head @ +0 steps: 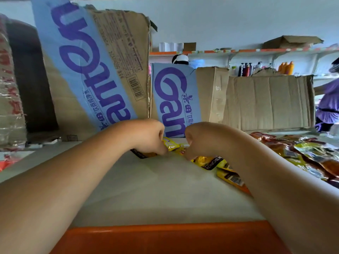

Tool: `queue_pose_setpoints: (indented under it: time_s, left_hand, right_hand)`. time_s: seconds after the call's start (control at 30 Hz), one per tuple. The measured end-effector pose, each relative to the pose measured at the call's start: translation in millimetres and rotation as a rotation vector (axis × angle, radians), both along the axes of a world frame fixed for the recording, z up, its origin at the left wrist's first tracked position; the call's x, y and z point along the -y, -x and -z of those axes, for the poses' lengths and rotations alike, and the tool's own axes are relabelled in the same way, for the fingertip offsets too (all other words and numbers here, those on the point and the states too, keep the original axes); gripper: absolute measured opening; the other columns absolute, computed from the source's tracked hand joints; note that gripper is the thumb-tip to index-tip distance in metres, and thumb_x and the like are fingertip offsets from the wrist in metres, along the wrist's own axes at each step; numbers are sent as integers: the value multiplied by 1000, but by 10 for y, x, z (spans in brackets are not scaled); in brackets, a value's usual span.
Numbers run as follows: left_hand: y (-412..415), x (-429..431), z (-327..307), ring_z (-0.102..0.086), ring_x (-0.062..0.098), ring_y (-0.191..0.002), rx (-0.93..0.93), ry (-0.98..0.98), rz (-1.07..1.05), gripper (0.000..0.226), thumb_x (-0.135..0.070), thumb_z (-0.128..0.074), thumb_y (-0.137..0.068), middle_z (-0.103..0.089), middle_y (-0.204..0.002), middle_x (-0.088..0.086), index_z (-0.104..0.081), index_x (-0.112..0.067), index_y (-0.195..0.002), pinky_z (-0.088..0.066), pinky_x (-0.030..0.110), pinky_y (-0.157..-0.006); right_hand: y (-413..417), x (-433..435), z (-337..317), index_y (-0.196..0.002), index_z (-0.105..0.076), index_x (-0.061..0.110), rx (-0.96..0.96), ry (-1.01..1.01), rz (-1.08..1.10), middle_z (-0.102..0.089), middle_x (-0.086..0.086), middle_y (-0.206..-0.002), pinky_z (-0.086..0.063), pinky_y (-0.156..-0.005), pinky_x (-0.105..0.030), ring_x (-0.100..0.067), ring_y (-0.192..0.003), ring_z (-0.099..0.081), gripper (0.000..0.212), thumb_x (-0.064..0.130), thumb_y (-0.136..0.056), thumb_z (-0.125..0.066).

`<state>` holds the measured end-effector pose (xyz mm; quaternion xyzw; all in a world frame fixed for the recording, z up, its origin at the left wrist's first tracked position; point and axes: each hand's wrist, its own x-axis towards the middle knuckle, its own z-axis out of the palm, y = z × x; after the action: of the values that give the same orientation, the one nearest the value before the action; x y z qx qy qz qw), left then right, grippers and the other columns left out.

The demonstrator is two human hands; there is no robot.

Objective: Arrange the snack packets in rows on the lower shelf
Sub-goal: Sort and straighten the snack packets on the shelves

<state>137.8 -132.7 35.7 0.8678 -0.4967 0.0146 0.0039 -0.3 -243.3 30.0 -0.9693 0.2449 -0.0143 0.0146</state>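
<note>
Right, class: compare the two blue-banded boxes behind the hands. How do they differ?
The left box leans, its purple lettering upside down; the right box stands straight, lettering right way up. The left box reaches higher in view than the right box. The left box shows a barcode; the right box shows a plain brown side. Both are brown cardboard with a blue band.
</note>
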Motion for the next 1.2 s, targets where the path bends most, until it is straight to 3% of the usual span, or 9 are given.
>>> queue_pose_setpoints:
  time_s: [0.13,0.37,0.47,0.57,0.93,1.1,1.2]
  left_hand:
    - [-51,-32,-76,-59,12,-89,-12,157,15,30,-52,-75,-77,-61,-100,-10,-57,-35,-94,-55,37,-79]
    - [-8,-105,-161,-62,9,-82,25,462,96,27,-44,-80,-77,-65,-91,-12,-63,-35,-97,-55,33,-70]
    - [43,-163,-199,-64,9,-84,72,550,115,31,-43,-79,-80,-68,-95,-12,-64,-37,-106,-57,35,-74]
    - [75,-283,-217,-65,8,-82,82,594,105,32,-47,-79,-80,-70,-95,-13,-63,-40,-107,-58,38,-74]
    - [137,-1083,-60,-65,17,-94,133,857,144,43,-48,-75,-78,-65,-103,-10,-67,-34,-117,-57,40,-82]
    - [35,-1530,-18,-63,19,-97,201,920,152,44,-50,-74,-79,-67,-103,-10,-69,-30,-118,-56,39,-84]
    - [-58,-1850,-12,-63,16,-97,210,944,169,47,-58,-66,-78,-68,-104,-13,-68,-31,-116,-56,40,-85]
  right_hand:
    - [8,104,-5,-87,-49,19,230,-41,40,-54,0,-86,-33,-55,-29,-19,-74,-50,33,41,-82,-74]
    - [49,167,-70,-87,-55,19,581,-106,7,-61,-1,-91,-37,-53,-28,-17,-70,-52,27,33,-78,-76]
    - [64,168,-84,-86,-57,19,676,-97,-27,-64,1,-93,-41,-57,-29,-17,-73,-56,28,35,-75,-78]
    - [88,98,-106,-86,-58,18,726,-67,-86,-62,0,-93,-38,-55,-29,-14,-67,-51,28,36,-78,-77]
    - [175,-540,-251,-92,-61,23,761,125,-234,-56,2,-93,-34,-59,-15,-18,-82,-54,22,36,-80,-74]
    - [82,-944,-184,-86,-55,27,842,164,-268,-54,4,-89,-32,-62,-15,-17,-83,-50,24,35,-77,-75]
    - [5,-1229,-167,-86,-54,27,899,156,-291,-56,3,-91,-35,-65,-26,-19,-85,-51,25,34,-75,-76]
